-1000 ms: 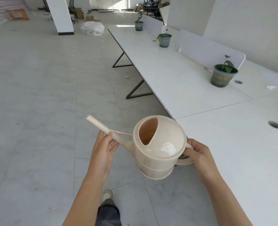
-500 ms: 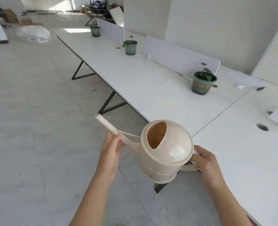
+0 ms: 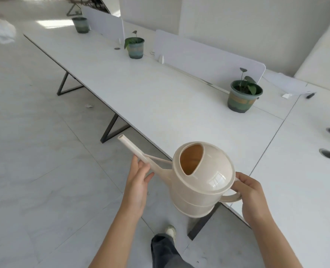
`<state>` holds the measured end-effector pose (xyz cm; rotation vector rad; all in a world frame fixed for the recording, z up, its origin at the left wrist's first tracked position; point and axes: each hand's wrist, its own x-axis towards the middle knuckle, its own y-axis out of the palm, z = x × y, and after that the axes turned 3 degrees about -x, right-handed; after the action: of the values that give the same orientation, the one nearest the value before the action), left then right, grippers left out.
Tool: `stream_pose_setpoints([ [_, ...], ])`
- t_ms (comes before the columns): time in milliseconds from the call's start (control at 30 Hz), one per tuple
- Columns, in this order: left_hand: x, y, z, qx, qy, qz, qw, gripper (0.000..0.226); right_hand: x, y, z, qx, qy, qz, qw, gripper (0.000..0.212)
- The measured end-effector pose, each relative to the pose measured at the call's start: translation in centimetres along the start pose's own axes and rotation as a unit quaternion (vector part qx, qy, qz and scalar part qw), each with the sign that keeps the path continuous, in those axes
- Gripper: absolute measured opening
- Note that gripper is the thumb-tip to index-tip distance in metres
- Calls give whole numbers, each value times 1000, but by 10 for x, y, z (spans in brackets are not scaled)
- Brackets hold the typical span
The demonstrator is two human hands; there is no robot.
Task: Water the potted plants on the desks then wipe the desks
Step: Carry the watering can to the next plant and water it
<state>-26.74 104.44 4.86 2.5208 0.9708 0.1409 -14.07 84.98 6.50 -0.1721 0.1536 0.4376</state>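
- Watering can (image 3: 201, 180) held by both hands at the desk edge, low in view, over the floor beside the desk (image 3: 150, 97).
- Right hand (image 3: 251, 196) closed around the can's loop handle; left hand (image 3: 138, 182) cups the spout from below, fingers loosely curled on it, not a tight fist.
- Spout's long axis runs up-left from the body, tip pointing away from the desk, toward the floor aisle.
- Nearest potted plant (image 3: 243, 95) stands ahead and to the right of the can, well apart, on the right hand's side; right hand is nearer.
- 2 more pots further along: middle pot (image 3: 134, 47), far pot (image 3: 80, 25).
- Judgement: spout must swing right, toward the nearest pot, before any pour; no watering yet, wiping not started.
- Both forearms extended forward, wrists about level; can is roughly upright.
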Motion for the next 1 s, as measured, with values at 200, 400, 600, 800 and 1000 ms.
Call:
stream_pose_setpoints([
  [200, 94, 10, 0, 41, -11, 11, 999, 46, 92, 25, 10, 9, 22, -17, 1000, 26],
  [400, 184, 24, 7, 46, -47, 34, 997, 61, 150, 34, 25, 19, 41, -61, 997, 28],
  [600, 262, 50, 24, 28, -91, 102, 990, 54, 182, 34, 34, 32, 57, -156, 986, 24],
  [800, 336, 76, 32, 19, -145, 237, 960, 69, 199, 48, 48, 64, 51, -277, 957, 20],
  [1000, 381, 102, 36, -14, -188, 331, 925, 63, 202, 67, 58, 91, 64, -379, 919, 18],
])
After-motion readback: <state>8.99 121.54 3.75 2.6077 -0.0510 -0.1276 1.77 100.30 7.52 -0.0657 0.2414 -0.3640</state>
